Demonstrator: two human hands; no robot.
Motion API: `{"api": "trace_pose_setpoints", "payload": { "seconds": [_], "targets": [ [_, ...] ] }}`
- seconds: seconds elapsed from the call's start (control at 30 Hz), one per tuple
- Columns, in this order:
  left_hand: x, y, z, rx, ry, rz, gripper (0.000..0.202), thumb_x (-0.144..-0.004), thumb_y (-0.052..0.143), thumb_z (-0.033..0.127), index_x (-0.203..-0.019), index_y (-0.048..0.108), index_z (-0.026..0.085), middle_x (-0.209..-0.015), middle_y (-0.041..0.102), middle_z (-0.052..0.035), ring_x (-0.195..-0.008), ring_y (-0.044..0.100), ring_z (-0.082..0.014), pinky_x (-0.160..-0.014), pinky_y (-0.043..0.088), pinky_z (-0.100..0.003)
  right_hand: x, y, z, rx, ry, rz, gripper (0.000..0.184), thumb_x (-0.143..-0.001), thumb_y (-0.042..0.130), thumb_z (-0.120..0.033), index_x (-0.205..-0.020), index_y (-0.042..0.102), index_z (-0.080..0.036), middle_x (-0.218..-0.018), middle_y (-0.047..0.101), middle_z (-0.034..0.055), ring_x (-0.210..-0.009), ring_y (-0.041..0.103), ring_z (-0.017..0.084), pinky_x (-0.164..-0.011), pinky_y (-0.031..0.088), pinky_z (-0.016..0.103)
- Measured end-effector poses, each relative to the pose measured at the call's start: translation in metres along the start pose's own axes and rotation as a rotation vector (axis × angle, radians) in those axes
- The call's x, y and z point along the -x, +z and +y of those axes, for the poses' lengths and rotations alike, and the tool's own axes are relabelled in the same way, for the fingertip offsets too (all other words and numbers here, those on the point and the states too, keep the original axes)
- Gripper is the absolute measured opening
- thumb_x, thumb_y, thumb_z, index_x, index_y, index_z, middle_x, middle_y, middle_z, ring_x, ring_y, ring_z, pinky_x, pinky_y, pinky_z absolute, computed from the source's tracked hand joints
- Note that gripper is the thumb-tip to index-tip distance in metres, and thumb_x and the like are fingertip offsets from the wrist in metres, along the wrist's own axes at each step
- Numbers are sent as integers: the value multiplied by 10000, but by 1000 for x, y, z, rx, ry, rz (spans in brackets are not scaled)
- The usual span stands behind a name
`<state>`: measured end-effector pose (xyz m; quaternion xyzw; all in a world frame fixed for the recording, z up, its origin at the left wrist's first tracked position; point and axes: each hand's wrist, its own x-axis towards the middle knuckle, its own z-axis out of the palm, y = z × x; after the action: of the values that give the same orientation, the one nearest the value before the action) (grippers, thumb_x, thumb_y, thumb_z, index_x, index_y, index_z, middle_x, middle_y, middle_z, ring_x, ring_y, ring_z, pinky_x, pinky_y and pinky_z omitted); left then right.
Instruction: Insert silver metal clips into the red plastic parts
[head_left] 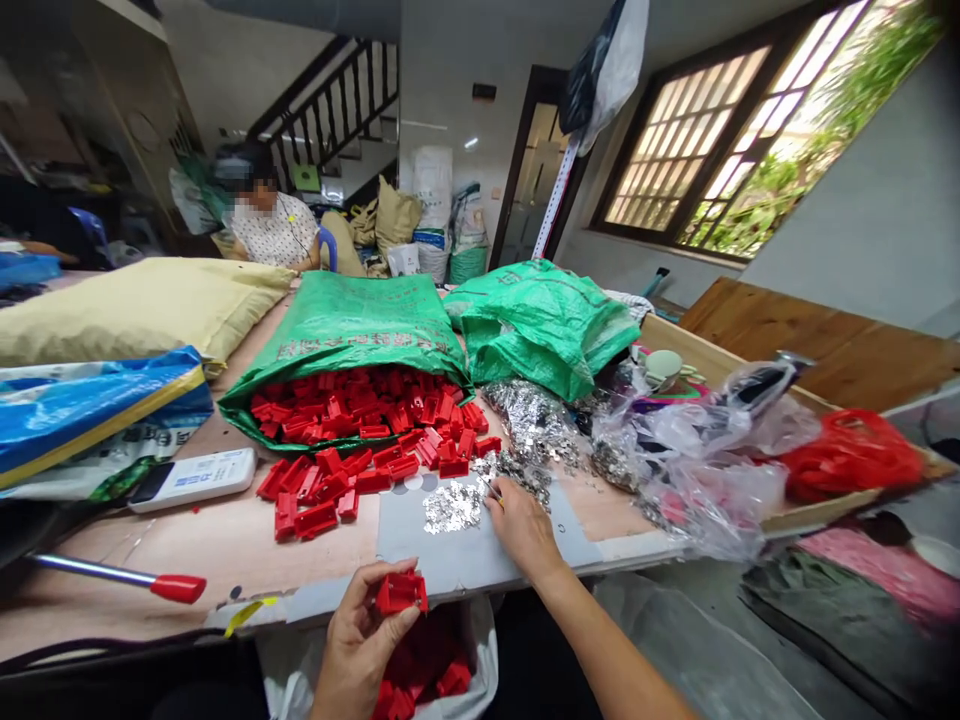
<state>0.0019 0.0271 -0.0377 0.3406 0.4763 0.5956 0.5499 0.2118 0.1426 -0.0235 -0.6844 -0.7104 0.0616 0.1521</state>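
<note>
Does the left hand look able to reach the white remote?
Probably yes: the left hand holds a red plastic part, but bare wooden board lies between it and the white remote.

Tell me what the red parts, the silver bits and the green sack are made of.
The red parts look like moulded rigid plastic: glossy, even colour, crisp edges. The silver bits look like stamped metal, bright and reflective, though thin foil can't be ruled out. The green sack looks like woven polypropylene, with a fine criss-cross weave and slight sheen.
</note>
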Motion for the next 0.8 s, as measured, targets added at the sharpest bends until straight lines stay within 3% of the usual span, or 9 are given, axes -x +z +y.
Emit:
{"api": "trace_pose_setpoints", "payload": {
  "seconds": [0.2, 0.33, 0.53, 0.67, 0.8],
  "targets": [
    [-5, 3, -2, 66, -1, 84, 506, -600, 805, 384, -1050, 681, 188, -871, 739, -54, -788, 673, -192, -738, 540, -255, 5, -2, 2, -88, 7, 5, 92, -874, 476, -155, -955, 503, -190, -815, 663, 41, -769, 642, 209, -652, 366, 276],
    [-5, 4, -1, 112, -25, 89, 625, -625, 785, 421, -1189, 637, 198, -887, 743, -63, -831, 681, -208, -786, 542, -286, 6, -4, 7, -272, -24, 40, 103, -868, 434, -204, -904, 530, -205, -882, 688, 52, -835, 651, 218, -722, 408, 293],
    [-3, 6, 7, 177, -66, 73, 644, -624, 791, 423, -1212, 636, 212, -955, 735, -76, -903, 677, -231, -750, 547, -275, 13, -10, 11, -574, -12, 45, 183, -822, 468, -324, -873, 593, -201, -870, 689, 49, -814, 636, 212, -747, 434, 305],
    [-5, 7, 14, 194, -105, 6, 670, -665, 770, 420, -1281, 582, 232, -917, 738, -62, -879, 682, -219, -807, 536, -311, 23, -16, -1, -853, -29, -59, 221, -789, 532, -390, -845, 597, -187, -752, 613, 14, -624, 540, 148, -571, 406, 252],
    [-9, 8, 22, 121, -52, -17, 602, -685, 762, 401, -1247, 610, 249, -1087, 711, -55, -964, 658, -207, -861, 512, -296, 37, -20, -27, -1119, -48, -254, 249, -760, 595, -422, -812, 553, -183, -598, 441, -58, -464, 337, 77, -439, 270, 211]
  ]
}}
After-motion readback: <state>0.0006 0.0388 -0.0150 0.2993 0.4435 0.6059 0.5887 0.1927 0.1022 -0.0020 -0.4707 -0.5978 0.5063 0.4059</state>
